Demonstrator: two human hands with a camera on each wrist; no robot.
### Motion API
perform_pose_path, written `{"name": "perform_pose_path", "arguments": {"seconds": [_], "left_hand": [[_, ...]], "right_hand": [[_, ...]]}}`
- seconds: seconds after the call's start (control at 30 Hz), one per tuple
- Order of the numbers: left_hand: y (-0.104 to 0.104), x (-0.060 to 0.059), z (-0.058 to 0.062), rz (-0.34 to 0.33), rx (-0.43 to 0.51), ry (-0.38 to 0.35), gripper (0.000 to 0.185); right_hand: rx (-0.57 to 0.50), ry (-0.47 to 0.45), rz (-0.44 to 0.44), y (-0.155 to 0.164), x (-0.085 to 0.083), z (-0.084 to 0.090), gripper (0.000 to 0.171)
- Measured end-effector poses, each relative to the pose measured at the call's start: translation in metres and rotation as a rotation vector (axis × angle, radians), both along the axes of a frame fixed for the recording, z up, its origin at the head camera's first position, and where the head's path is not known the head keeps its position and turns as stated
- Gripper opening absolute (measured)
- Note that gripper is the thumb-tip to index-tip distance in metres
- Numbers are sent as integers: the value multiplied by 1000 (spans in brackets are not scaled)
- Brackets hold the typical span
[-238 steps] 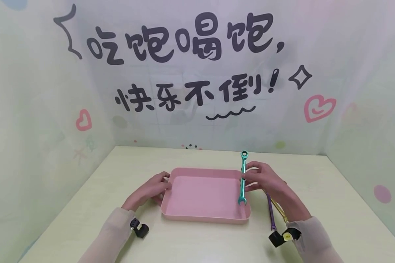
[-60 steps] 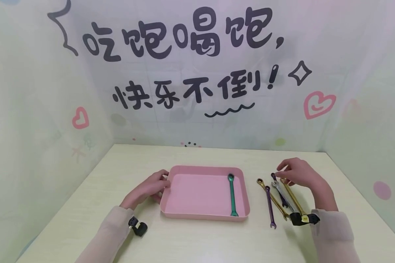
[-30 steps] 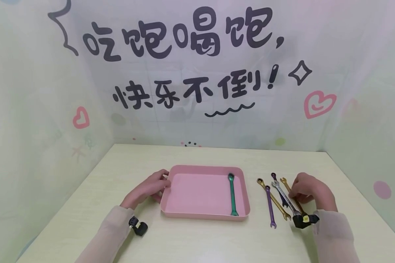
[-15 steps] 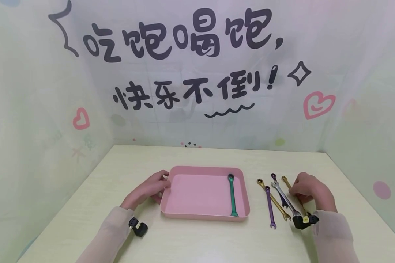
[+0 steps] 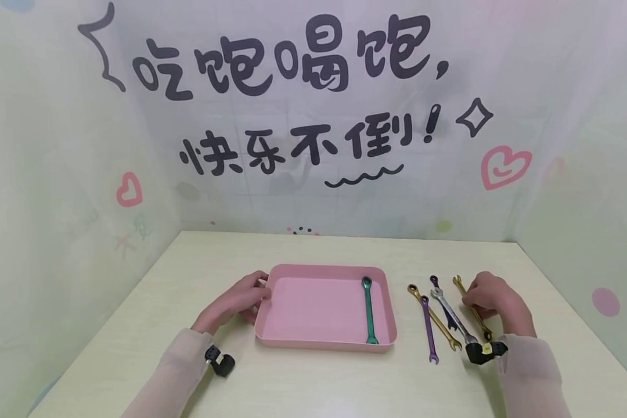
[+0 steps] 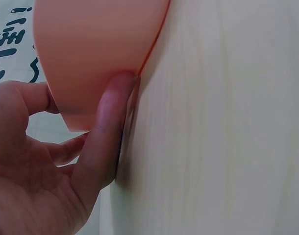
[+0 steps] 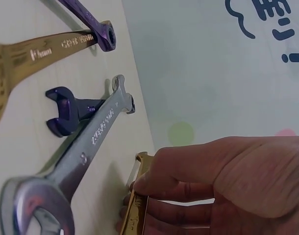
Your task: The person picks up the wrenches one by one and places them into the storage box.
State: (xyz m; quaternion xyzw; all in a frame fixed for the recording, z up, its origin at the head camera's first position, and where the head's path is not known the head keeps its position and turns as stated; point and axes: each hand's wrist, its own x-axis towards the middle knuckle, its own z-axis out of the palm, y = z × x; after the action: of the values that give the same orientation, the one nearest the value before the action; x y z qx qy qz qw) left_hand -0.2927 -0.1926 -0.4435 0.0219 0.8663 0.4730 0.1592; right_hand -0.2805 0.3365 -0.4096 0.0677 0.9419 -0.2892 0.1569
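Note:
My left hand [image 5: 240, 299] grips the left rim of a pink tray [image 5: 313, 307]; in the left wrist view, the thumb [image 6: 110, 105] and fingers lie on either side of its wall. Inside the tray, near its right side, lies a green combination wrench [image 5: 368, 313]. To the right of the tray, my right hand [image 5: 493, 296] pinches a gold wrench [image 7: 137, 210] between thumb and fingers, close over the table. Just left of that hand, a silver wrench [image 5: 453, 312] lies across a dark purple wrench [image 7: 66, 111].
Another gold wrench [image 5: 441, 326] lies on the table, crossed by a purple wrench [image 5: 429, 332], between tray and right hand. A printed fabric backdrop [image 5: 303, 203] stands behind the pale wooden table [image 5: 313, 386] and along its sides.
Earlier the right hand held the green wrench over the tray, where it now lies. It moved right and took hold of the gold wrench, now shifted slightly away from the silver one.

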Motion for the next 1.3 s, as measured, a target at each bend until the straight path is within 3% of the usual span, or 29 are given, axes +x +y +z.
{"name": "perform_pose_path", "arguments": {"seconds": [0.7, 1.3], "left_hand": [[1, -1, 2, -2, -1, -8, 56], [0, -1, 4, -7, 5, 47, 53]], "right_hand": [[-72, 66, 5, 0, 1, 14, 32], [-145, 111, 6, -7, 1, 27, 28]]}}
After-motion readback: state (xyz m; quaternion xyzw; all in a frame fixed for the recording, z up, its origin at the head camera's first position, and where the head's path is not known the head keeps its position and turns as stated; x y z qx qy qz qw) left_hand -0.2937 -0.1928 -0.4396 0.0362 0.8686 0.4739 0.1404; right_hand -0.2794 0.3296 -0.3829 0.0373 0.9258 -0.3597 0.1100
